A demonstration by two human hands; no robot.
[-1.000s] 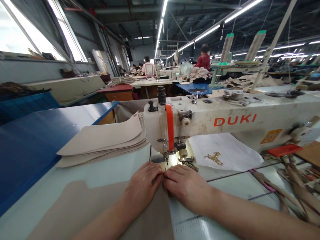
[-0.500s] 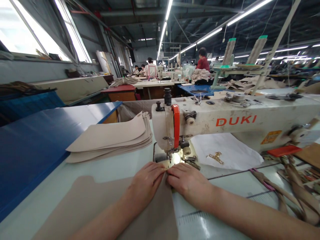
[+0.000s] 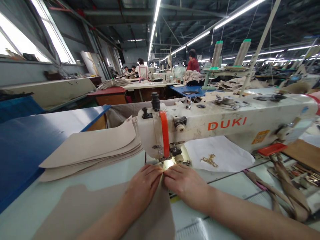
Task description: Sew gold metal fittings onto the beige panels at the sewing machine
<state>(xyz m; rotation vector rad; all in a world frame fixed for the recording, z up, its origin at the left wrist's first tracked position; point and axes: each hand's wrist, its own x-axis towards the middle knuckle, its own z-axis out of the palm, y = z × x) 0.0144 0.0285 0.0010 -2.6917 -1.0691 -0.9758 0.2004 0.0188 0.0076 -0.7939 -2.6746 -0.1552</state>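
A beige leather-like piece (image 3: 82, 213) lies flat on the pale table in front of a white DUKI sewing machine (image 3: 225, 125). My left hand (image 3: 143, 186) rests on the piece just left of the lit needle area (image 3: 168, 163), fingers curled down and pressing the material. My right hand (image 3: 186, 185) lies beside it on the right, fingertips pressed on the piece's edge at the presser foot. The two hands' fingertips almost touch. The needle itself is hidden behind the hands.
A stack of beige cut pieces (image 3: 90, 146) sits left of the machine head. White paper with a gold metal fitting (image 3: 208, 160) lies behind the machine arm. Beige straps (image 3: 285, 186) pile at the right. A blue table (image 3: 30, 140) stands to the left. Other people work far back.
Both hands stay together at the needle, pressing the beige piece; my view has shifted slightly, so the machine and stack sit a little differently in frame.
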